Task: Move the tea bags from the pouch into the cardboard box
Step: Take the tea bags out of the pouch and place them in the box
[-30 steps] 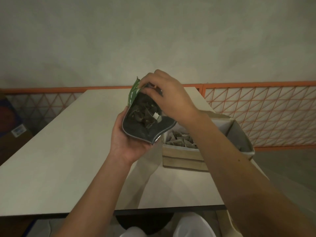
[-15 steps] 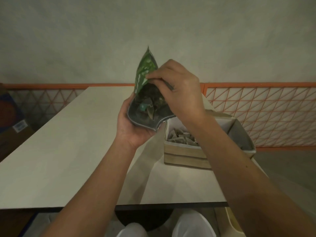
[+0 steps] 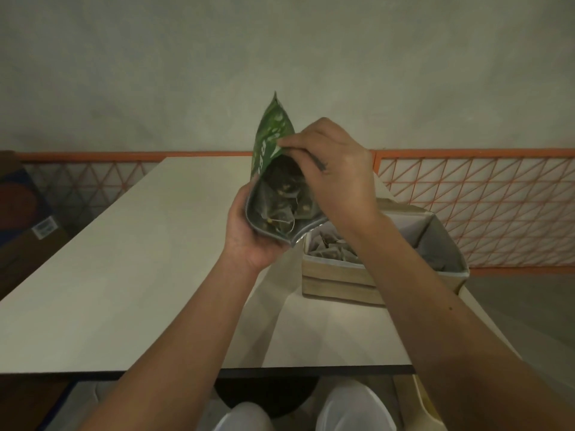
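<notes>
A green foil pouch is held up above the table, its open mouth tilted toward me with several tea bags visible inside. My left hand cups the pouch's lower left side. My right hand pinches the pouch's upper right edge, fingers closed on the foil. Just to the right stands the cardboard box, open on top, with several tea bags lying in it; my right forearm crosses over it.
The pale table stretches to the left and back. An orange lattice railing runs behind it. A cardboard carton sits on the floor at far left. My knees show below the table's near edge.
The pouch has been lifted and tipped more upright, its green top now pointing up. My right hand rose with it along the upper edge; my left hand kept its hold.
</notes>
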`<control>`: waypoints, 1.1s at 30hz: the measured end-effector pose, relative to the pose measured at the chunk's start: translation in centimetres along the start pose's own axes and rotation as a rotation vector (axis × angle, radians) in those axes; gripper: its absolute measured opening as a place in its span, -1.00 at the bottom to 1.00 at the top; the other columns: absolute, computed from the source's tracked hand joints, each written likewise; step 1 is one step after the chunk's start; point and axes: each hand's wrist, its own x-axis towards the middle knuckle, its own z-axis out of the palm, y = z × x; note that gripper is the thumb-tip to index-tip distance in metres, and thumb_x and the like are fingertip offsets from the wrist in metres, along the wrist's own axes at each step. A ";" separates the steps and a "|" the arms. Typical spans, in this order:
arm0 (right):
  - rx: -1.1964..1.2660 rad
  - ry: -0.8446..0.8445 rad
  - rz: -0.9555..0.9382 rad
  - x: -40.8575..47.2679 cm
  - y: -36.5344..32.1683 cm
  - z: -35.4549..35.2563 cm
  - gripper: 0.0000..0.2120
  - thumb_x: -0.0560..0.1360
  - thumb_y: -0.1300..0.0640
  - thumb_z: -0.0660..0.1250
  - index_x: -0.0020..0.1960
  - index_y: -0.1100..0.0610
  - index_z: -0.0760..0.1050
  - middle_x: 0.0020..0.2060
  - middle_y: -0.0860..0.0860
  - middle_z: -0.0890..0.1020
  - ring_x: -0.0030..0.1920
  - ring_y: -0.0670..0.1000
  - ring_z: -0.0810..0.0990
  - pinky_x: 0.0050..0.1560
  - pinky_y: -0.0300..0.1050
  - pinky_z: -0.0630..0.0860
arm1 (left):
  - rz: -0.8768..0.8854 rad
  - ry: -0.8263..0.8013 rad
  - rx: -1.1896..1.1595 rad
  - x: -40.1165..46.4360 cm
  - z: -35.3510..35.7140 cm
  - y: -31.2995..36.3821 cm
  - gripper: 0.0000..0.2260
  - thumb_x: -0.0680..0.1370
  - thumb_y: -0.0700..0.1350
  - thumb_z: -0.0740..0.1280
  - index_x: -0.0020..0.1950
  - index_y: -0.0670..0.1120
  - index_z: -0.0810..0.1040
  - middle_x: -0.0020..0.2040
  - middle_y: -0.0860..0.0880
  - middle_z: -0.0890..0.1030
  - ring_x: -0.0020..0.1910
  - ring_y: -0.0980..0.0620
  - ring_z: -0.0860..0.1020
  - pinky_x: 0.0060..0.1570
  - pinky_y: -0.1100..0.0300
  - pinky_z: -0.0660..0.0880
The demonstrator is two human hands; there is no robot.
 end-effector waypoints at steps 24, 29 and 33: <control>-0.389 -0.519 0.570 -5.9 -0.2 -1.1 -0.69 0.45 -0.15 0.38 0.13 -0.05 0.60 0.19 0.04 0.40 0.22 0.09 0.36 0.18 0.05 0.49 | 0.013 0.145 -0.077 0.1 -1.6 -1.7 -0.41 0.53 0.24 0.30 0.49 -0.03 0.50 0.35 -0.13 0.60 0.18 -0.16 0.60 0.13 0.01 0.56; -0.147 -0.283 0.591 -5.9 0.5 -1.9 -0.97 0.46 0.12 0.42 -0.13 0.04 0.58 0.04 0.01 0.52 0.10 0.00 0.46 0.00 -0.24 0.43 | 0.005 0.088 -0.089 0.3 -1.6 -1.7 -0.42 0.55 0.23 0.29 0.49 -0.03 0.48 0.39 -0.13 0.55 0.23 -0.17 0.56 0.10 0.02 0.57; 0.135 -0.062 0.759 -4.7 0.5 -4.3 -0.95 0.53 0.11 0.37 -0.10 0.05 0.51 -0.03 -0.08 0.62 -0.06 -0.21 0.57 -0.13 -0.42 0.47 | 0.009 0.066 -0.114 0.5 -1.6 -1.7 -0.45 0.56 0.21 0.29 0.49 -0.02 0.49 0.46 -0.12 0.51 0.27 -0.20 0.55 0.09 0.01 0.59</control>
